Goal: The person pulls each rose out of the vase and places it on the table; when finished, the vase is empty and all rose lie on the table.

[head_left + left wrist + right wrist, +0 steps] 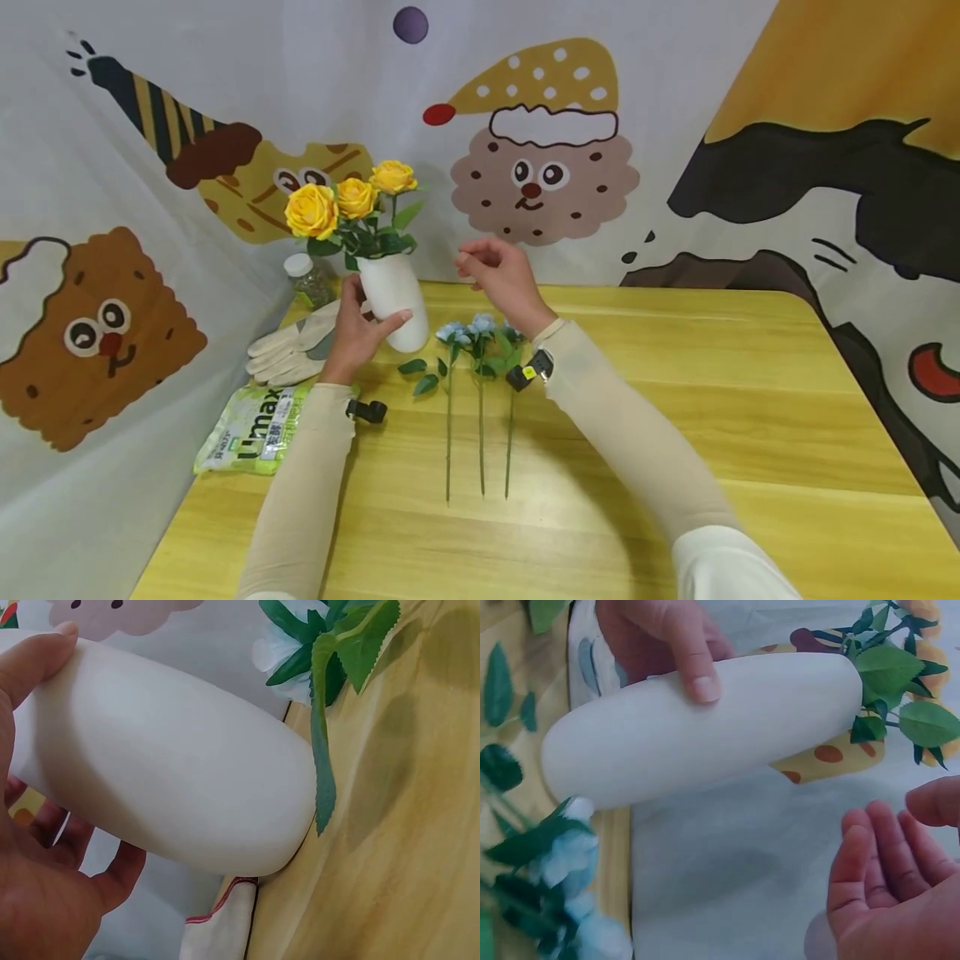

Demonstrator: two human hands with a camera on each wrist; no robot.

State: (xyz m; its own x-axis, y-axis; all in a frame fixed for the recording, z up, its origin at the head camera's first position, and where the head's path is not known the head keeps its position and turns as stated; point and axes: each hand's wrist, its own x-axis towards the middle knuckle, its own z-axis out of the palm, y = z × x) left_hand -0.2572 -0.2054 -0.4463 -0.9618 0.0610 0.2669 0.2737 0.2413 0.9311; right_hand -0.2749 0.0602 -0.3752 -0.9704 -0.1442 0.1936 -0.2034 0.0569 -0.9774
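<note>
A white vase (397,304) stands a little tilted at the back of the table, with three yellow roses (311,211) in its mouth. My left hand (358,333) grips the vase from the left, its thumb across the front. Whether the vase's base touches the wood I cannot tell. To the right of the vase, my right hand (510,279) is raised with fingers relaxed and bent. The right wrist view shows nothing between its fingers (892,855). Below it, blue flowers (480,329) lie on the table, their long green stems pointing toward me.
A pale glove (288,354), a green printed packet (251,429) and a small jar with a white lid (309,282) are along the left edge. Loose green leaves (425,383) lie beside the stems. A cartoon-printed cloth (420,83) hangs behind the wooden table (750,375).
</note>
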